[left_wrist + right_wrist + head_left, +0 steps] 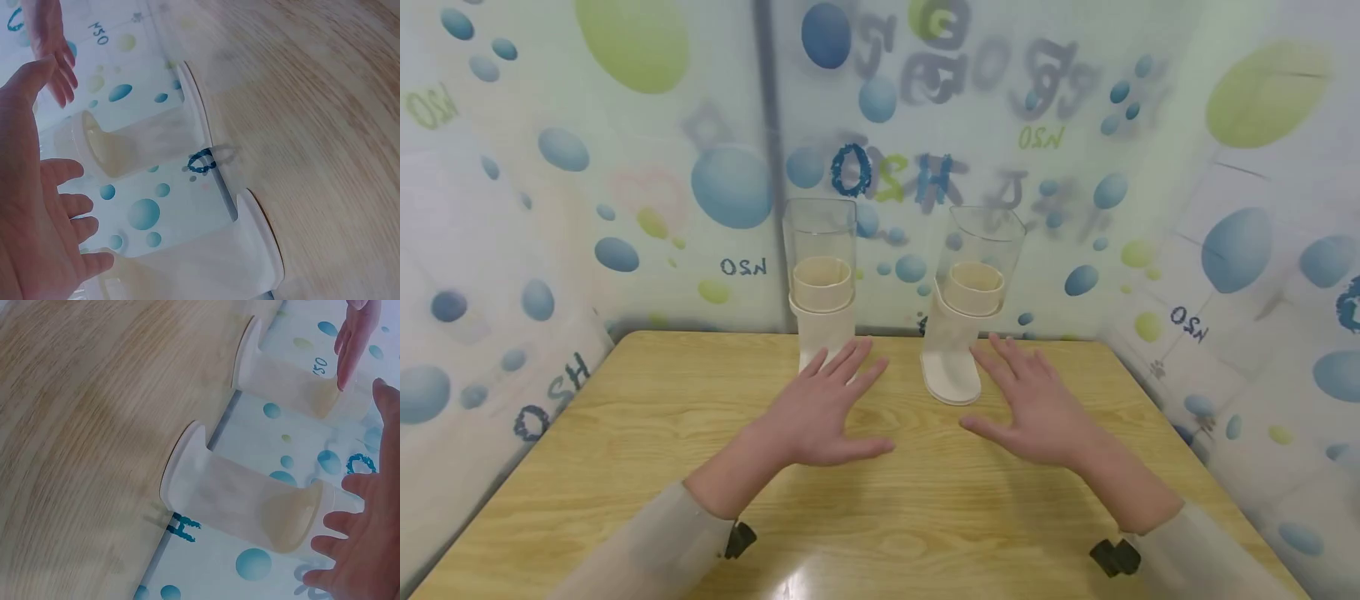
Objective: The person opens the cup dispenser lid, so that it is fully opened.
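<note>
Two cream stands with clear upper sleeves, like cup dispensers, stand upright side by side at the table's back edge. My left hand (820, 408) hovers in front of the left dispenser (822, 287), fingers spread and holding nothing; it hides that dispenser's base in the head view. Near the right dispenser (973, 292) is my right hand (1037, 408), also spread, its fingertips beside the lower stand. The rounded foot (952, 379) of the right one shows between the hands. In the right wrist view the cream ring (294, 515) inside a dispenser is seen close to the fingers.
The wood-grain table (895, 517) runs up to a wall sheet (895, 108) printed with blue and green bubbles and mirrored lettering. Similar sheets close in the left and right sides. Small black mounts (1115, 557) sit on both wrists.
</note>
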Motion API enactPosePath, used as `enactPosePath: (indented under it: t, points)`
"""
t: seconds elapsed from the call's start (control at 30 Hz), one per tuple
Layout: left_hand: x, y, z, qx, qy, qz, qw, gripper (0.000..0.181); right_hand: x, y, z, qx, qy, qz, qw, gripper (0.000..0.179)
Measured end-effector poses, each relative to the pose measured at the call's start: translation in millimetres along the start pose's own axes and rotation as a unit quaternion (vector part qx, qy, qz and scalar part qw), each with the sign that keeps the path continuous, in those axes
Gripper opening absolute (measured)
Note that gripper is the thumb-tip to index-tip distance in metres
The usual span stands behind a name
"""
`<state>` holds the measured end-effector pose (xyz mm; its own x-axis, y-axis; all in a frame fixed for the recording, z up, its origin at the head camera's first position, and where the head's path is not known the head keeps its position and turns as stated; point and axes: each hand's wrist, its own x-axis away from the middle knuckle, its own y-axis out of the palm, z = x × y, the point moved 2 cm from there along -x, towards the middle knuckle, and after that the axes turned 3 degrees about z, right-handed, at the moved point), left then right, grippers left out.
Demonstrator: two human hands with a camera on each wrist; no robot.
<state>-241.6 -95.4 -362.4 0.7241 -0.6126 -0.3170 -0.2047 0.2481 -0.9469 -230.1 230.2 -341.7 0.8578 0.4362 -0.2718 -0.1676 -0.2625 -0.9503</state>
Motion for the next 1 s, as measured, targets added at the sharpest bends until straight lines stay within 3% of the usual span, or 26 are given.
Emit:
enactPosePath:
  t: [0.23,0.43,0.73,1.0]
  points:
    - [-14.5,-0.2,3.8,0.059,-0.007,0.005,0.9982,0.101,-1.5,-15.1,8.4,-0.030,0.053,0.042,0.9973,0.093]
    - [-37.0,-6.1,8.5,0.151,-0.039,0.009,0.9878,0.094,-8.7,-31.1,18.2,-0.063,0.084,0.078,0.9914,0.093]
    - [-81.8,-12.6,12.6,0.228,-0.068,0.014,0.9711,0.090,-42.5,-64.0,28.0,-0.126,0.101,0.135,0.9777,0.100]
    - [-128.2,-1.9,4.9,0.293,-0.082,0.001,0.9525,0.098,-75.3,-80.8,26.5,-0.159,0.107,0.189,0.9631,0.103]
